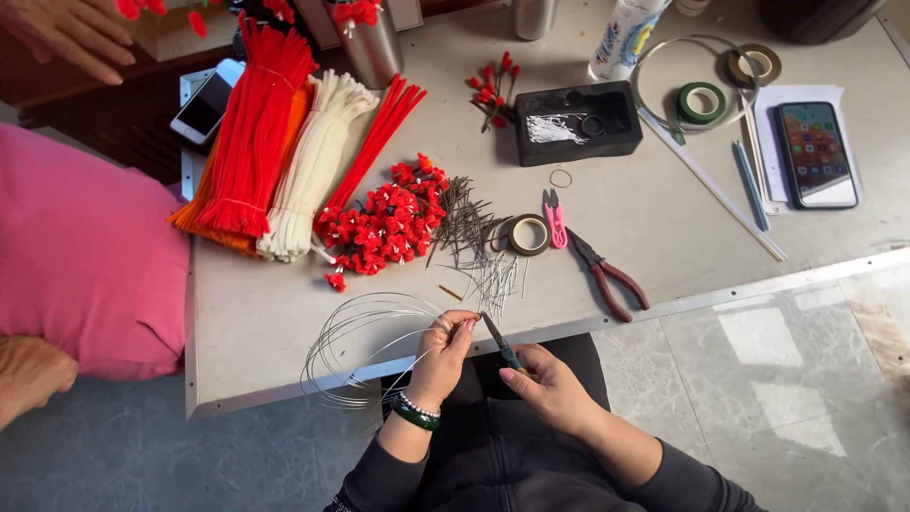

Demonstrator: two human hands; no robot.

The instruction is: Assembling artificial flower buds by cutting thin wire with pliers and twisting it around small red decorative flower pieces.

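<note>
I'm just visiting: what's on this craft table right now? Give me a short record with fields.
Left hand: pinches thin wire from the wire coil
Right hand: holds small cutters at that wire
Table middle: red flower pile, cut wire pieces, tape roll, red-handled pliers
Table far side: red stem bundle, white stem bundle, black tray
Right edge: phone

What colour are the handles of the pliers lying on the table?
Dark red, on the pliers right of the tape roll; the head view shows them.
</note>
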